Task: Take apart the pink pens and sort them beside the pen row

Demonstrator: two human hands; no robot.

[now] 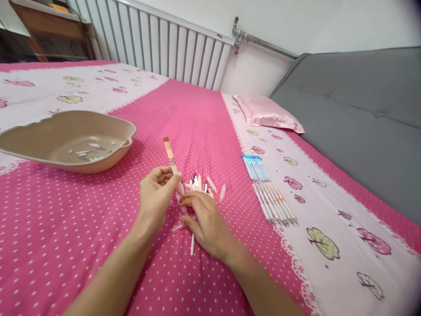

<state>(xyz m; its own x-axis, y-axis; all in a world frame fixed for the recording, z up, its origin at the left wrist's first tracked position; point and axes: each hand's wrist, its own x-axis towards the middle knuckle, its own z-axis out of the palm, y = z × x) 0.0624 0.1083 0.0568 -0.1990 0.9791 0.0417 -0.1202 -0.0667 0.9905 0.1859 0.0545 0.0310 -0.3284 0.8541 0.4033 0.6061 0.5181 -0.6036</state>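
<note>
free bedspread (194,109) beyond loose pen parts (199,181), basin (88,166) blocking left, open strip between parts and blue pens (256,168), pale pens (274,203) blocking right, right hand (208,219) over parts' near side

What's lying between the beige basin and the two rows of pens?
In the head view: a loose pile of slim pen parts on the pink dotted sheet, with the left hand holding a pen and the right hand at the pile.

- left hand (156,193) gripping pen (169,151), brown end up
- right hand (208,221) at loose pen parts (199,181)
- basin (115,159) on left, white bits (94,145) inside
- blue pens (257,168), pale pens (274,202) lined up right
- pink bed (197,105) underneath
</note>
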